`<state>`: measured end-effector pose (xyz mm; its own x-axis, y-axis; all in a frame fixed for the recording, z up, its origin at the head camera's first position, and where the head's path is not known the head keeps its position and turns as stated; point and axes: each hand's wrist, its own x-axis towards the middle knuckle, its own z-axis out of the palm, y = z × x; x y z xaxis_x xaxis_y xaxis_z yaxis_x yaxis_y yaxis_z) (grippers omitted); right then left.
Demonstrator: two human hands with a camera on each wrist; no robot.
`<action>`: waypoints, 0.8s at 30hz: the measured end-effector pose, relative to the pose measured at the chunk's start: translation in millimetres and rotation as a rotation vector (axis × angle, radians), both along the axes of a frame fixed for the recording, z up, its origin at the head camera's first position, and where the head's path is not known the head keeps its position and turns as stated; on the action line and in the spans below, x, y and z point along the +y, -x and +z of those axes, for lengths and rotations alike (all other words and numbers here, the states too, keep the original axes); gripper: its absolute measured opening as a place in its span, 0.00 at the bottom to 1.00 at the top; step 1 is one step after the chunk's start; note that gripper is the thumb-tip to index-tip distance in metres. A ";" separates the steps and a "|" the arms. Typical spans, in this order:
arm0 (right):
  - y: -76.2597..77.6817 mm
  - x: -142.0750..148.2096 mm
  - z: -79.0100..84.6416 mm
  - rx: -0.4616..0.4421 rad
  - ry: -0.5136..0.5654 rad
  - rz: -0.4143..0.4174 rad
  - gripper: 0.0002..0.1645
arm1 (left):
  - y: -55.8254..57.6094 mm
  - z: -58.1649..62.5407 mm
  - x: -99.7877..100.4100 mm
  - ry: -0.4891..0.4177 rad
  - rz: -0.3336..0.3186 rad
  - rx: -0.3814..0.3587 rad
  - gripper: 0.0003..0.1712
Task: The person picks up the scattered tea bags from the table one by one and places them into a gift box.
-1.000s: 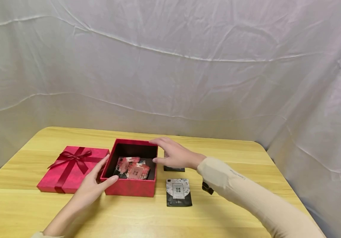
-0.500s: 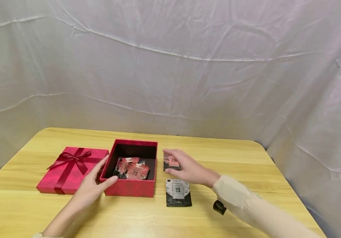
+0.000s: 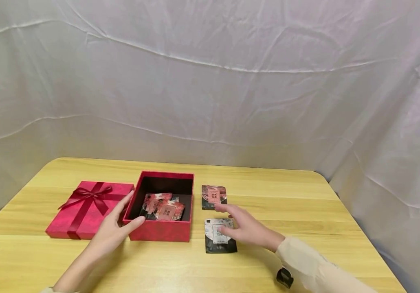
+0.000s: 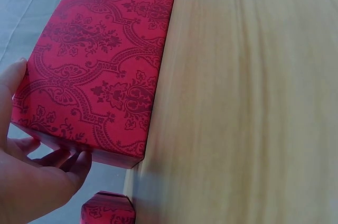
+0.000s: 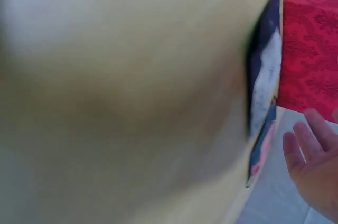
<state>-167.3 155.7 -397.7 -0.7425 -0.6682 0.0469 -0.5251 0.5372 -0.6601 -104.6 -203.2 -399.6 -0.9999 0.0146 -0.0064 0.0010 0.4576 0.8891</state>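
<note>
white pouch [image 3: 218, 240] partly behind right hand [image 3: 250, 230], red box [image 5: 312, 49] cropped in right wrist view, tabletop [image 5: 132, 97] blurred there

Table [image 3: 286, 195], n = 1; red box [image 3: 160, 232], n = 1; lid [image 3: 67, 219], n = 1, bearing one bow [image 3: 91, 196]; hands, n = 2 (one left hand [image 3: 112, 234], one right hand [image 3: 248, 230]). Sachets on the tabletop: two, one pale sachet [image 3: 216, 245] and one red-labelled sachet [image 3: 214, 196]. Sachets in the box: two distinguishable, a front sachet [image 3: 168, 211] and a rear sachet [image 3: 152, 203]; any beneath these could not be counted.
</note>
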 end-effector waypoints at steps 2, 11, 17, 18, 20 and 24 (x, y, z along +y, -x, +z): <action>-3.2 3.9 -3.8 -0.007 -0.020 -0.024 0.37 | -0.3 0.0 -0.1 0.010 0.001 -0.001 0.48; -8.5 18.0 -14.9 -0.017 -0.068 -0.015 0.51 | 0.2 0.4 0.3 -0.011 0.000 0.005 0.48; -9.5 21.8 -17.2 -0.042 -0.088 0.009 0.57 | -0.1 1.0 0.5 -0.017 0.002 0.011 0.47; -9.6 21.9 -17.6 -0.039 -0.093 0.010 0.57 | -0.1 1.2 0.7 -0.013 0.002 0.014 0.47; -9.4 22.1 -19.0 -0.036 -0.102 0.009 0.58 | -0.1 1.4 0.9 -0.011 0.003 0.015 0.47; -9.0 22.7 -21.5 -0.027 -0.117 0.009 0.58 | -0.2 1.8 1.2 -0.006 0.004 0.014 0.47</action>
